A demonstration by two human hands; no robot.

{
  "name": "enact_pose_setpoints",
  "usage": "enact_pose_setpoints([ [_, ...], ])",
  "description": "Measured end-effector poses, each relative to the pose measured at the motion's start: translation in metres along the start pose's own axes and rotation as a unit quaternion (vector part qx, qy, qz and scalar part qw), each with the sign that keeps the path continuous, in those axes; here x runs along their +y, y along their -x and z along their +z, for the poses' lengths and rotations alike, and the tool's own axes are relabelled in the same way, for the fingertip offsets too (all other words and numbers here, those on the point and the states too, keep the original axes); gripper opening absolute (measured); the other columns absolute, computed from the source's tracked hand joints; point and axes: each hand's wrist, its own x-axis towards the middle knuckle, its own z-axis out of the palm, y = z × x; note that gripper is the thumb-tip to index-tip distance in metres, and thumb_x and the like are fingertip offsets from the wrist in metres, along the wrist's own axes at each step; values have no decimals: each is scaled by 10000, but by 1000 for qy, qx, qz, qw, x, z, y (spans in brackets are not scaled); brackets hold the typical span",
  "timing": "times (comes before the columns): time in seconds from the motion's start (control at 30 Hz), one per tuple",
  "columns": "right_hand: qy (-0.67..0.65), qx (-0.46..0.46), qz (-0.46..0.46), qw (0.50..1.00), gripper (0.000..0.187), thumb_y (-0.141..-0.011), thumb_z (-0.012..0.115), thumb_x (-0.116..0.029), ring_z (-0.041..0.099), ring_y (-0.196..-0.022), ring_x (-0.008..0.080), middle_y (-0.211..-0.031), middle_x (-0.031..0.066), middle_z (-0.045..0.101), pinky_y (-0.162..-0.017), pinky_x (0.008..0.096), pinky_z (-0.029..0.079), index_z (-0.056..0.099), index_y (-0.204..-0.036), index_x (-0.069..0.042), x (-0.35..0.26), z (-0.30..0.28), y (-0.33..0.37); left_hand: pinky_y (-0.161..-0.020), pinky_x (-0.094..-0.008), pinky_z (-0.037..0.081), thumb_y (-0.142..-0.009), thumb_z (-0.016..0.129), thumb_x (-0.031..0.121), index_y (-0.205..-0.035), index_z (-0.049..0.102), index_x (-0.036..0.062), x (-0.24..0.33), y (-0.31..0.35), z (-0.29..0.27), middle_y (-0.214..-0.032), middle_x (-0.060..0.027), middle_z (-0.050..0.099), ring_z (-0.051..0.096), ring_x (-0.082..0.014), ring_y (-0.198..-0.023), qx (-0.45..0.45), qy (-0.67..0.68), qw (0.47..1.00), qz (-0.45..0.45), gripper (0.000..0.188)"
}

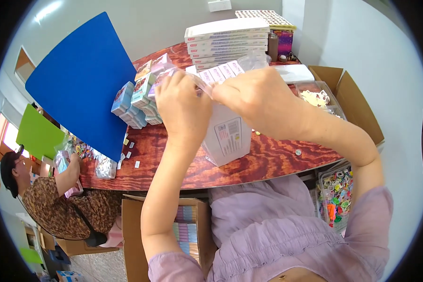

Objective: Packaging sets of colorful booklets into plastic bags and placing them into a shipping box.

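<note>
A white box (231,136) with a printed label stands on the table in front of me, inside a clear plastic bag. My left hand (183,103) is closed, pinching the bag's upper edge above the box. Gripping the same clear plastic bag (203,84) from the other side, my right hand (263,103) is closed too, its fingers close to the left ones. Behind my hands lies a row of small white boxes (221,72), partly hidden. Left of my left hand stand stacks of small blue and green packs (143,91).
A blue divider (82,80) rises at the left; beyond it a co-worker (66,197) sits handling a package. White flat boxes (228,42) are stacked at the back. An open carton (352,89) and a tray of pieces (317,98) stand right. A carton of packs (188,230) sits below.
</note>
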Motion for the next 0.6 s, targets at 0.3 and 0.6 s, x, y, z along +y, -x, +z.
enact_pose_setpoints([
  [0.3, 31, 28, -12, 999, 145, -698, 589, -87, 604, -641, 253, -684, 83, 565, -559, 359, 473, 542, -823, -30, -4, 17, 11, -732, -424, 432, -732, 736, 167, -694, 629, -1, 0, -6, -8, -809, -133, 624, 571, -320, -797, -81, 74, 990, -85, 203],
  [0.6, 80, 47, -28, 995, 165, -702, 601, -119, 641, -726, 237, -775, 107, 615, -674, 328, 527, 558, -822, -14, -4, 27, 27, -816, -401, 450, -793, 559, 1, -958, 610, -35, 6, 41, -19, -981, -159, 596, 569, -279, -913, 137, 169, 976, 13, 176],
])
